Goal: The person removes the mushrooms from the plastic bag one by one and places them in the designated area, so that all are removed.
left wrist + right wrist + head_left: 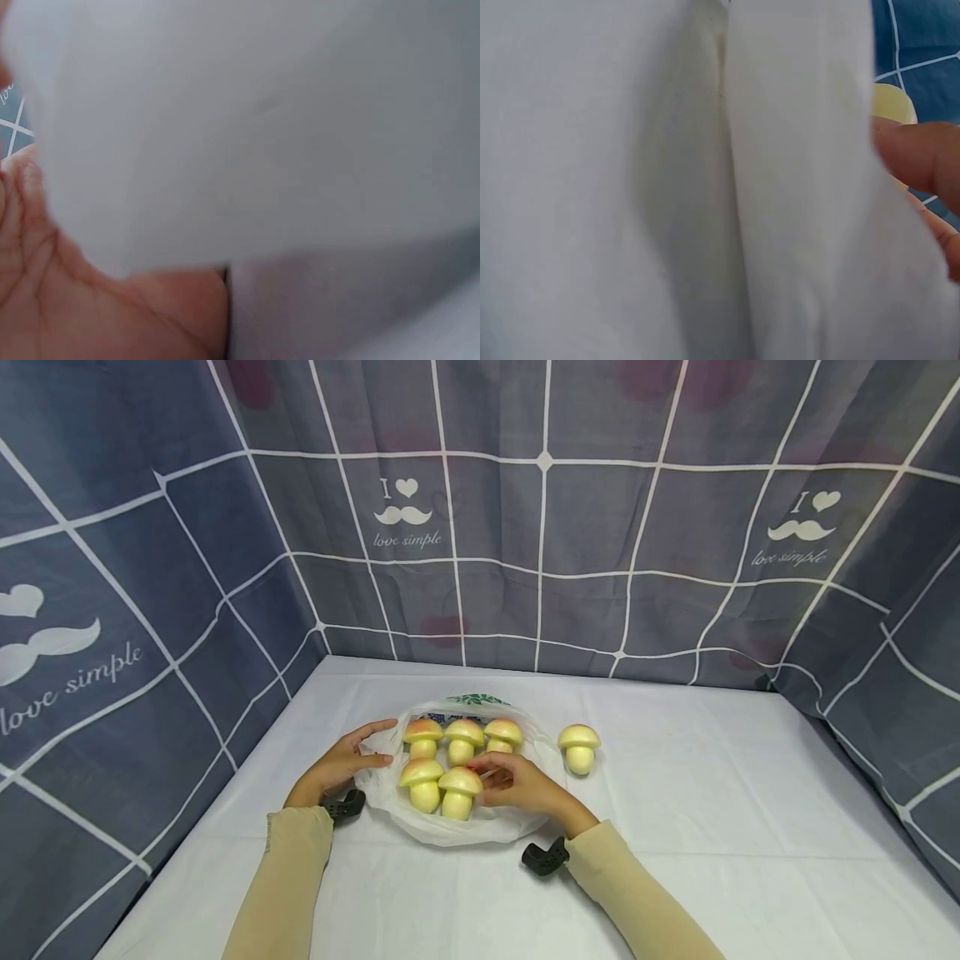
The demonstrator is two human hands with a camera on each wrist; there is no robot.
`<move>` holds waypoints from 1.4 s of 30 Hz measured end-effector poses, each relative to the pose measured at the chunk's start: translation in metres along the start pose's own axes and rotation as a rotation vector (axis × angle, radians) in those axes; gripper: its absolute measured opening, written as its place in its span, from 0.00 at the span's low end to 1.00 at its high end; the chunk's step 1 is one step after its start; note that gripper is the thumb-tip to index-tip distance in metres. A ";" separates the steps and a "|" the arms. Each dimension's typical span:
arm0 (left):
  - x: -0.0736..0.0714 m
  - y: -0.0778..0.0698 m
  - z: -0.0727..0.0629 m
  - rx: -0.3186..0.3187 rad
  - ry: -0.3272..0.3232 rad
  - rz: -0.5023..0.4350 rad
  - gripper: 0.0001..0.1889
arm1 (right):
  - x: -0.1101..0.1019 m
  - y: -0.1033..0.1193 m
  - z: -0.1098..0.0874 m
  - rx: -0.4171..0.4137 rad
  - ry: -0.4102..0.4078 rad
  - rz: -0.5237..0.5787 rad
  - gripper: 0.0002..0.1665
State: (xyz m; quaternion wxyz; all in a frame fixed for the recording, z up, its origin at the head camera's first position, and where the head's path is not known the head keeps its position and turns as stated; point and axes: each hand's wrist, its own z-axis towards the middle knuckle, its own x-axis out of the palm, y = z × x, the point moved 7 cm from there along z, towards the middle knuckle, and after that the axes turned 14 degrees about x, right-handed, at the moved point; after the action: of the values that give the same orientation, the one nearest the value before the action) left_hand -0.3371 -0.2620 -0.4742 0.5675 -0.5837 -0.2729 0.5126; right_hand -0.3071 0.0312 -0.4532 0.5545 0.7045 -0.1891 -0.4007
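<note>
A thin white plastic bag [442, 833] lies spread with its mouth up, several yellow toy mushrooms with orange-tinged caps standing in it. My right hand [517, 787] reaches over the bag's right side and holds the front right mushroom [459, 782] at its cap and stem. In the right wrist view, the thumb [922, 154] lies against a yellow surface [894, 101], with white film covering most of the picture. At the bag's left edge rests my left hand [341, 766], thumb and fingers spread apart. White film hides much of that palm [45, 277] in the left wrist view.
One more yellow mushroom [579, 748] stands on the white tablecloth [720, 777], just right of the bag. Dark checked curtains [495, 518] enclose the table at the back and sides. Each wrist wears a black device [545, 857].
</note>
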 end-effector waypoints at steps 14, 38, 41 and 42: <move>-0.003 0.000 0.000 -0.014 -0.014 0.016 0.42 | 0.005 0.002 0.003 0.010 -0.064 -0.090 0.31; 0.002 0.002 0.001 -0.009 -0.007 -0.075 0.43 | -0.009 -0.001 -0.003 0.005 0.000 -0.020 0.30; 0.002 0.001 0.001 -0.006 -0.003 -0.074 0.43 | -0.013 0.000 -0.004 0.013 -0.016 -0.027 0.29; 0.002 0.001 0.001 -0.006 -0.004 -0.073 0.43 | -0.014 0.000 -0.004 0.016 -0.021 -0.030 0.29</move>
State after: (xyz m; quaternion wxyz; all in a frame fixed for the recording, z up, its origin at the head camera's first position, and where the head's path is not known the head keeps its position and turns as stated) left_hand -0.3371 -0.2598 -0.4752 0.5834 -0.5742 -0.2967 0.4918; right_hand -0.3123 0.0436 -0.4476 0.5410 0.7072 -0.1875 -0.4147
